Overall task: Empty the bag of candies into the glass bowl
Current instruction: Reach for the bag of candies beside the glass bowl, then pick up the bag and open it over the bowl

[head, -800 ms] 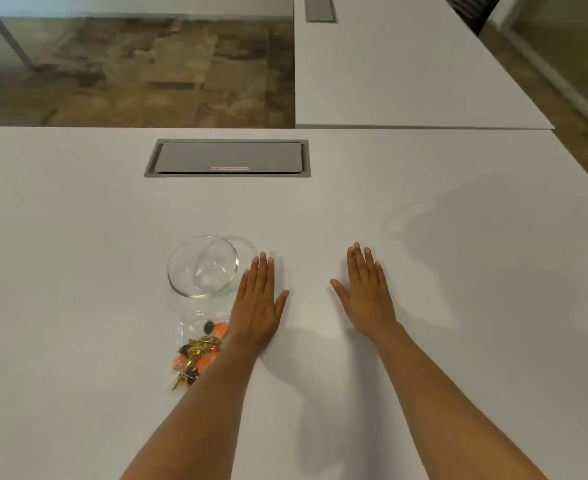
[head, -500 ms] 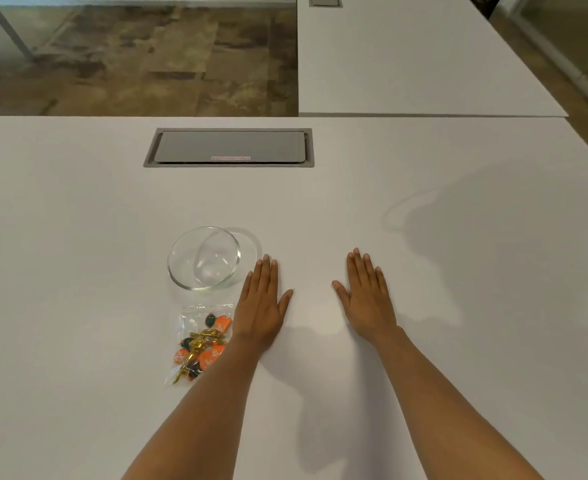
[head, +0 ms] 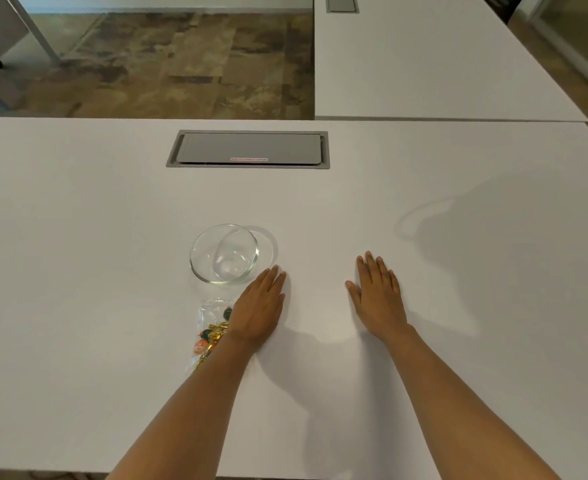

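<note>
An empty glass bowl (head: 224,253) stands on the white table (head: 78,237). Just nearer me lies a clear bag of candies (head: 208,332), orange, green and gold; its right side is hidden under my left wrist. My left hand (head: 260,304) is palm down with fingers straight, tilted left, its fingertips close to the bowl's right rim. My right hand (head: 379,296) lies flat on the table further right, holding nothing.
A grey cable hatch (head: 248,148) is set into the table beyond the bowl. A second white table (head: 441,64) stands at the back right, with patterned floor at the back left. The table's near edge runs under my forearms.
My left hand has shifted left, over the right side of the candy bag and closer to the bowl. My right hand has stayed flat. The camera has tilted slightly.
</note>
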Tool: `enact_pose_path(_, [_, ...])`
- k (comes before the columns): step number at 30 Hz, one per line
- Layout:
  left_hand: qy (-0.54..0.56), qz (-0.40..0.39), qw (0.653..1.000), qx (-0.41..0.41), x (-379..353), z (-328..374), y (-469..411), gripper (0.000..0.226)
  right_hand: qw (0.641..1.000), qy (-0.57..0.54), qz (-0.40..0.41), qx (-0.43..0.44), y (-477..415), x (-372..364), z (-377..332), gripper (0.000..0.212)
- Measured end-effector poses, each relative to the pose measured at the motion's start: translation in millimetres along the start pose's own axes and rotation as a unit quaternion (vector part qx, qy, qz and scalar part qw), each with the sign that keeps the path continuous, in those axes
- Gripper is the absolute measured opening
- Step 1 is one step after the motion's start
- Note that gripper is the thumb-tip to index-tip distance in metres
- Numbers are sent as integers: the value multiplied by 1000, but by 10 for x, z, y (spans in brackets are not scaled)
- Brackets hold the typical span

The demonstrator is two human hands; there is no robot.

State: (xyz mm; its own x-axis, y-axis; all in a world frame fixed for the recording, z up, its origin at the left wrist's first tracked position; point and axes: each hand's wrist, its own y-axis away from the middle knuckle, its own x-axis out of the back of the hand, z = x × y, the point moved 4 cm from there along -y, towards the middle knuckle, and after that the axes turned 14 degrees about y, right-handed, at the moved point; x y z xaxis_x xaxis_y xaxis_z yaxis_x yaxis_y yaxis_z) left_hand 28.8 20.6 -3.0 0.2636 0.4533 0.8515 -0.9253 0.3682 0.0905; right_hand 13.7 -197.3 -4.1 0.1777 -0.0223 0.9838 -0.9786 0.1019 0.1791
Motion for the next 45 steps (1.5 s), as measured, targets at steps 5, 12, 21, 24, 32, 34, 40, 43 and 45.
enact_pose_path(5, [36, 13, 999, -4, 205, -199, 264, 43, 1000, -3, -6, 10, 30, 69, -26, 56])
enact_pose_path(12, [75, 26, 995, 58, 466, -455, 483, 36, 1000, 0, -8, 20, 126, 124, -63, 54])
enact_pose_path(21, [122, 51, 984, 121, 584, -512, 457, 15, 999, -12, -23, 26, 172, 137, -79, 54])
enact_pose_path(24, [108, 50, 986, 118, 599, -494, 489, 15, 999, -15, -34, 29, 176, 143, -66, 53])
enact_pose_path(32, [113, 79, 989, 49, 829, -115, 526, 10, 994, -97, -9, 43, 235, 323, -188, 47])
enact_pose_path(34, [144, 92, 985, 32, 909, 39, 524, 11, 988, -145, 2, 45, 244, 420, -251, 44])
enact_pose_path(40, [338, 159, 925, 72, 1156, 472, 385, 19, 914, -403, 43, 11, 156, 971, -526, 30])
enact_pose_path(43, [376, 251, 889, 71, 1362, 613, 239, 11, 872, -487, 57, 16, 103, 1294, -704, 22])
enact_pose_path(45, [388, 296, 868, 93, 1475, 664, 146, 7, 857, -512, 45, 28, 93, 1446, -829, 20])
